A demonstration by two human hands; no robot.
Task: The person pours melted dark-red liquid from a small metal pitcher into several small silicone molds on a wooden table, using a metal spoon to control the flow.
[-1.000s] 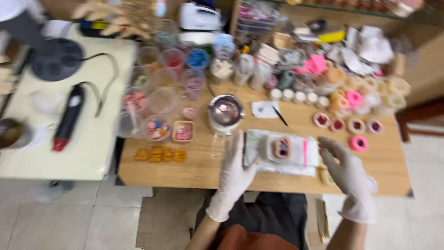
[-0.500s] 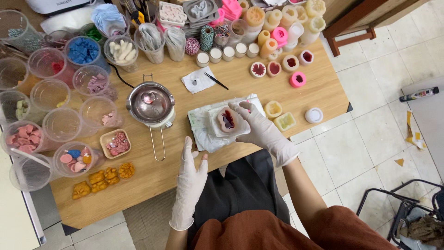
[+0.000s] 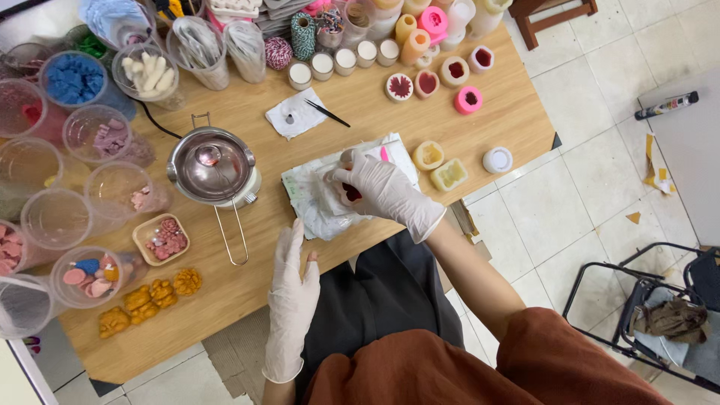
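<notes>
head | R hand [image 3: 379, 187] grip closed on 1 mold [image 3: 349, 193] | L hand [image 3: 292, 289] flat, empty | 4 orange pcs [image 3: 150, 298]

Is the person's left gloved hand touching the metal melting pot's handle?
Apart. In the head view the left hand lies flat on the wooden table, with bare wood showing between its fingertips and the wire handle of the metal pot.

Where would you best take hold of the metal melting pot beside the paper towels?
Probably by its long wire handle, coming from the table's near edge beside the left hand. The handle juts from the metal pot toward the person, lying free on bare wood, while cups crowd the pot's far side.
</notes>
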